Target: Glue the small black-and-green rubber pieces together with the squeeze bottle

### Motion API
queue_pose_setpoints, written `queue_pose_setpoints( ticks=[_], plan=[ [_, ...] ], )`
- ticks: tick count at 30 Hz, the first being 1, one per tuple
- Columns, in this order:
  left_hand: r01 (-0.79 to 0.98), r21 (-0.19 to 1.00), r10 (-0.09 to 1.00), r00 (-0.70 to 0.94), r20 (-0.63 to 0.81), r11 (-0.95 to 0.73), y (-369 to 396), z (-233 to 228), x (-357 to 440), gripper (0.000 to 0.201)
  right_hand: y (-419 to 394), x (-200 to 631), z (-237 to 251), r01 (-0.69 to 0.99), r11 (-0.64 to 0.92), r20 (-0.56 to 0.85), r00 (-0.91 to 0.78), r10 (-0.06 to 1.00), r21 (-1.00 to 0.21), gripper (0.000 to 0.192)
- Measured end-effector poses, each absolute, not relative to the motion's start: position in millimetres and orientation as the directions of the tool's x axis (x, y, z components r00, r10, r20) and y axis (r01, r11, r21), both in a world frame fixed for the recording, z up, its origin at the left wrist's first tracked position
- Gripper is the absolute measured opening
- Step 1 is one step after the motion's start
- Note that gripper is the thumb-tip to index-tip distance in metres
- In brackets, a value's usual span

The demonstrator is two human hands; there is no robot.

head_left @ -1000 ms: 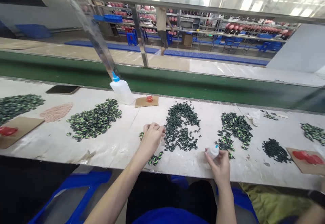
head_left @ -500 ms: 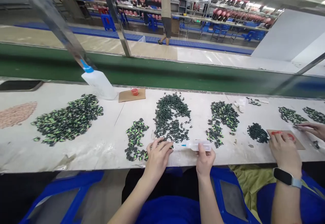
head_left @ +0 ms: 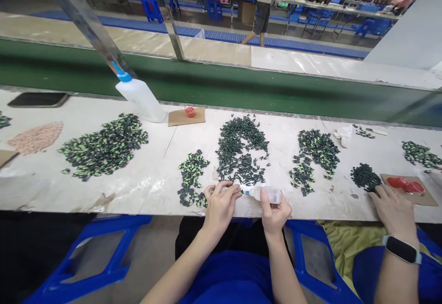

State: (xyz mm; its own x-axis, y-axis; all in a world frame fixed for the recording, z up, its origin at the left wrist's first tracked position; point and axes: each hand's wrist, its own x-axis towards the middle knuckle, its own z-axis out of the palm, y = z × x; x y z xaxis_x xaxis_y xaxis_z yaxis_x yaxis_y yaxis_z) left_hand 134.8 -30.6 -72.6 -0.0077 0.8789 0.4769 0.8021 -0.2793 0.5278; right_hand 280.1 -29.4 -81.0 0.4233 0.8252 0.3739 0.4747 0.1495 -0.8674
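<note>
My right hand [head_left: 274, 212] is closed around a small clear squeeze bottle [head_left: 272, 195] lying nearly level, its thin blue tip pointing left. The tip meets a small dark piece [head_left: 241, 192] pinched in the fingertips of my left hand [head_left: 219, 205]. Just beyond my hands spreads a pile of small dark green pieces [head_left: 241, 147]. Left of my left hand lies a narrow pile of black-and-green pieces [head_left: 191, 175]. To the right of the bottle is another mixed dark and green pile [head_left: 316, 152].
A large white bottle [head_left: 143, 99] with a blue nozzle leans near the metal post. Cardboard [head_left: 174, 118] bears a red cup [head_left: 189, 111]. A co-worker's hand [head_left: 393, 209] rests by a black pile [head_left: 365, 176] and red cups [head_left: 405, 184]. A large black-and-green pile [head_left: 103, 147] lies left.
The small bottle's tip has come left to the piece at my left fingertips. The view has shifted. A co-worker's hand has moved off the red cups to the black pile.
</note>
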Motion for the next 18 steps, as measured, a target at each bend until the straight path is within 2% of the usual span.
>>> queue_pose_setpoints(
  ticks=[6, 18],
  plan=[
    [0.796, 0.534, 0.885, 0.003, 0.466, -0.284, -31.0, -72.6, 134.4, 0.011, -26.2, 276.2, -68.8, 0.540, 0.202, 0.444, 0.367, 0.817, -0.817, 0.035],
    [0.803, 0.518, 0.871, 0.004, 0.491, -0.295, -30.3, -70.9, 134.3, 0.010, -26.0, 275.3, -68.6, 0.529, 0.170, 0.426, 0.410, 0.807, -0.831, 0.033]
  ],
)
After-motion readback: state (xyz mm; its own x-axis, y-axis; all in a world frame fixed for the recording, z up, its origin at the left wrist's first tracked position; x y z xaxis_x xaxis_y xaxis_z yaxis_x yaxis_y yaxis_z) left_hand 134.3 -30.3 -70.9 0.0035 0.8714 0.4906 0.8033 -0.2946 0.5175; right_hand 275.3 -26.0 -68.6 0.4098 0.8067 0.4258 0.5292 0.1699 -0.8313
